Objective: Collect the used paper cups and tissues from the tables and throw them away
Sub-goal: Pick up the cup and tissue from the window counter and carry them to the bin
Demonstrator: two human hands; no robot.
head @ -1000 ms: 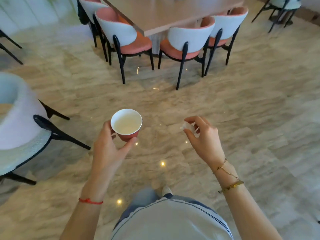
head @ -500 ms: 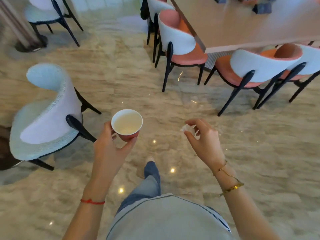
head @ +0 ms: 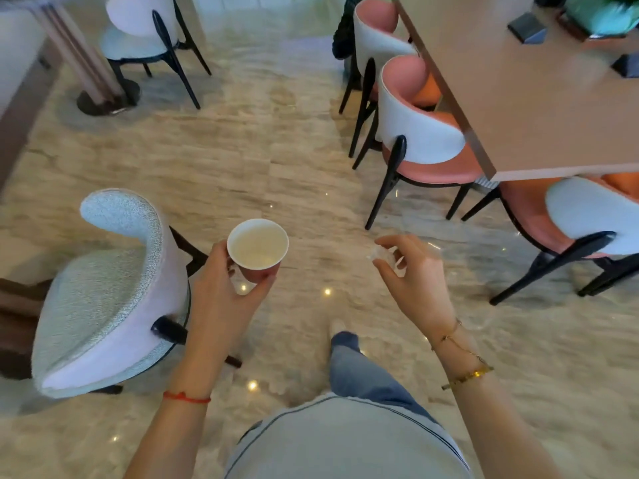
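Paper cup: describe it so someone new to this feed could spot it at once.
Start at the pale blue chair at lower left; just to its right the person's left hand is raised over the marble floor. It grips the paper cup, upright, white inside and pink outside. The right hand pinches only a crumpled tissue.

One cup [head: 257, 246], five chairs [head: 110, 292]

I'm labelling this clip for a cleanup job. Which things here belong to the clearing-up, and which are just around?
Belongs to the job:
- red paper cup with white inside, held in the left hand
- crumpled white tissue, pinched in the right hand

Just around:
- pale blue-grey upholstered chair
- pink-and-white chairs
- long tan table
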